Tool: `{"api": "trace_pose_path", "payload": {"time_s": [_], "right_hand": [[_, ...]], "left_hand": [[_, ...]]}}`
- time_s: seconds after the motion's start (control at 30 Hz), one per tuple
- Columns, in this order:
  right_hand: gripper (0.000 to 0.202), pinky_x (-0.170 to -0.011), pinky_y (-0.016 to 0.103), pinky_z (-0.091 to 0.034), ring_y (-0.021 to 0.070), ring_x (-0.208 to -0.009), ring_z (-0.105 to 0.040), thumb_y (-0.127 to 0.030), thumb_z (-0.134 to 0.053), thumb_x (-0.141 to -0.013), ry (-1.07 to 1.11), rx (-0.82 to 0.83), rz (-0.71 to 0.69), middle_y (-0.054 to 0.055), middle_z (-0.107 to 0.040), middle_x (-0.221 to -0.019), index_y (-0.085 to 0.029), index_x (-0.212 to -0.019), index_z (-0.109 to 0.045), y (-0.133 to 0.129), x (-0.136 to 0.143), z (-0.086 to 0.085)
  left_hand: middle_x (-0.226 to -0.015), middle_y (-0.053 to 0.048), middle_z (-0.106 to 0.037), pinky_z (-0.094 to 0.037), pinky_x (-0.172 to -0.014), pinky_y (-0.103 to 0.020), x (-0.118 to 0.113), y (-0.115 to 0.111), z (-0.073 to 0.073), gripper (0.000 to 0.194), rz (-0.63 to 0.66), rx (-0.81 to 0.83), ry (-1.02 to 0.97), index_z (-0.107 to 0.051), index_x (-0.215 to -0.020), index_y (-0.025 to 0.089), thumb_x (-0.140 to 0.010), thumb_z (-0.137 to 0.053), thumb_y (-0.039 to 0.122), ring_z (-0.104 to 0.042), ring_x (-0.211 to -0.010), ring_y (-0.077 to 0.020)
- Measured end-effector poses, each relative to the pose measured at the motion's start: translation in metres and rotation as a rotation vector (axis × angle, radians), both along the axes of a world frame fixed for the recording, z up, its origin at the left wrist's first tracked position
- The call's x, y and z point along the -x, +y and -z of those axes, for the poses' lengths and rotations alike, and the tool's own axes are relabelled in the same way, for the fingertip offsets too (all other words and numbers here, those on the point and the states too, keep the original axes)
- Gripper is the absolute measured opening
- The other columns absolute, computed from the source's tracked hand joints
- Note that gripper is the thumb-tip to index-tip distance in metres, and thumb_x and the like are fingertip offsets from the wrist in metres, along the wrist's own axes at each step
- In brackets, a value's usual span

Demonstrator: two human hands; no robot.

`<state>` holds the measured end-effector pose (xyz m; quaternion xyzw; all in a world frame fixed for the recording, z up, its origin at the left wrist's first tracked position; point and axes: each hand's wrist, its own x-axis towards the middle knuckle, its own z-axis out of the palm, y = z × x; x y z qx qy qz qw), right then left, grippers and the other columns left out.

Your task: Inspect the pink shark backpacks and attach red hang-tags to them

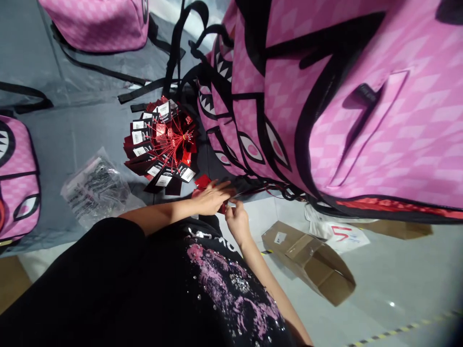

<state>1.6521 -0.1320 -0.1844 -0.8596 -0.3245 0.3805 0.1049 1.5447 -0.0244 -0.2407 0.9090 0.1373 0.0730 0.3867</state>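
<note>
My left hand [213, 198] is at the table's near edge, its fingers pointing right and pressed around a red hang tag [201, 183], part of which shows behind the hand. Close beside it, my right hand [238, 221] is closed in a pinch; what lies in its fingertips is too small to make out. A dark red bit shows between the two hands. Just beyond them lies a fanned bundle of black and red hang tags [162, 144] with white barcode labels and red strings. To the right, several pink checkered backpacks [249, 144] stand in a row.
A clear plastic bag [97, 188] lies on the grey-covered table [87, 120]. More pink backpacks sit at the far side [101, 24] and left [20, 183], with loose black straps. Below right, an open cardboard box [311, 260] and a white bag [340, 236] are on the floor.
</note>
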Motion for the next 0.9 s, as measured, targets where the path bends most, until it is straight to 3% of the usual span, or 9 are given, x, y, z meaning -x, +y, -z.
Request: {"api": "trace_pose_path", "payload": {"time_s": [0.07, 0.2, 0.37, 0.5, 0.57, 0.63, 0.73, 0.83, 0.9], "right_hand": [[0.028, -0.059, 0.028, -0.040, 0.0180, -0.054, -0.056, -0.025, -0.045, -0.088, 0.014, 0.003, -0.016, 0.000, -0.059, -0.058, -0.015, -0.112, -0.053, -0.006, -0.002, -0.008], [0.008, -0.056, 0.026, -0.037, 0.0144, -0.051, -0.049, -0.029, -0.050, -0.083, 0.227, -0.104, -0.051, -0.003, -0.052, -0.056, -0.022, -0.087, -0.052, -0.010, 0.005, -0.026], [0.027, -0.040, 0.022, -0.024, 0.0102, -0.037, -0.028, -0.052, -0.045, -0.086, 0.689, -0.301, 0.172, -0.010, -0.042, -0.048, -0.025, -0.089, -0.045, 0.009, 0.016, -0.036], [0.029, -0.050, 0.026, -0.038, 0.0144, -0.046, -0.048, -0.050, -0.039, -0.091, 0.376, -0.294, -0.021, -0.003, -0.053, -0.056, -0.024, -0.085, -0.050, 0.038, 0.014, -0.035], [0.032, -0.068, 0.032, -0.047, 0.0202, -0.071, -0.062, -0.045, -0.034, -0.095, 0.101, -0.366, -0.173, 0.007, -0.065, -0.079, -0.022, -0.091, -0.056, 0.059, 0.014, -0.031], [0.033, -0.089, 0.036, -0.046, 0.0244, -0.101, -0.062, -0.037, -0.032, -0.095, -0.075, -0.445, -0.259, 0.013, -0.065, -0.107, -0.020, -0.104, -0.058, 0.080, 0.014, -0.021], [0.028, -0.102, 0.043, -0.040, 0.0304, -0.121, -0.052, -0.024, -0.041, -0.089, -0.225, -0.354, -0.191, 0.020, -0.060, -0.120, -0.015, -0.108, -0.059, 0.092, 0.006, 0.004], [0.029, -0.092, 0.050, -0.044, 0.0388, -0.115, -0.054, -0.018, -0.047, -0.082, -0.333, -0.181, -0.022, 0.028, -0.058, -0.113, -0.007, -0.105, -0.060, 0.074, -0.019, 0.034], [0.032, -0.086, 0.048, -0.047, 0.0367, -0.108, -0.059, -0.016, -0.046, -0.079, -0.329, -0.152, 0.025, 0.027, -0.060, -0.110, -0.007, -0.107, -0.061, 0.056, -0.040, 0.050]], "left_hand": [[-0.154, -0.015, -0.038, -0.020, -0.117, -0.056, 0.005, -0.004, -0.008, 0.053, -0.119, -0.037, -0.035, -0.050, -0.136, 0.015, -0.084, -0.046, 0.008, -0.023, -0.148, -0.0300], [-0.128, -0.012, -0.063, -0.038, -0.107, -0.044, 0.025, -0.012, -0.025, 0.039, -0.186, 0.064, -0.136, -0.059, -0.121, 0.016, -0.088, -0.040, 0.009, -0.052, -0.127, -0.0229], [-0.108, -0.009, -0.072, -0.042, -0.105, -0.041, 0.048, -0.015, -0.039, 0.032, -0.262, 0.288, -0.216, -0.055, -0.123, 0.016, -0.093, -0.046, 0.021, -0.064, -0.106, -0.0195], [-0.085, -0.002, -0.073, -0.052, -0.078, -0.025, 0.051, -0.007, -0.043, 0.027, -0.423, 0.460, -0.016, -0.058, -0.118, 0.017, -0.095, -0.043, 0.020, -0.068, -0.077, -0.0122], [-0.086, -0.002, -0.073, -0.051, -0.072, -0.021, 0.050, 0.003, -0.042, 0.025, -0.490, 0.419, 0.093, -0.064, -0.104, 0.016, -0.094, -0.042, 0.016, -0.067, -0.073, -0.0109], [-0.086, -0.004, -0.073, -0.050, -0.073, -0.022, 0.049, 0.015, -0.041, 0.024, -0.525, 0.345, 0.150, -0.067, -0.092, 0.016, -0.090, -0.044, 0.010, -0.067, -0.076, -0.0124], [-0.083, -0.005, -0.074, -0.050, -0.074, -0.023, 0.039, 0.030, -0.036, 0.026, -0.538, 0.329, 0.204, -0.070, -0.090, 0.016, -0.085, -0.046, 0.006, -0.068, -0.077, -0.0147], [-0.088, -0.007, -0.075, -0.050, -0.075, -0.025, 0.015, 0.041, -0.024, 0.026, -0.540, 0.371, 0.249, -0.073, -0.093, 0.016, -0.085, -0.049, 0.010, -0.069, -0.082, -0.0176], [-0.090, -0.009, -0.075, -0.051, -0.075, -0.026, -0.008, 0.046, -0.012, 0.026, -0.524, 0.407, 0.274, -0.074, -0.096, 0.016, -0.085, -0.051, 0.011, -0.069, -0.084, -0.0192]]}}
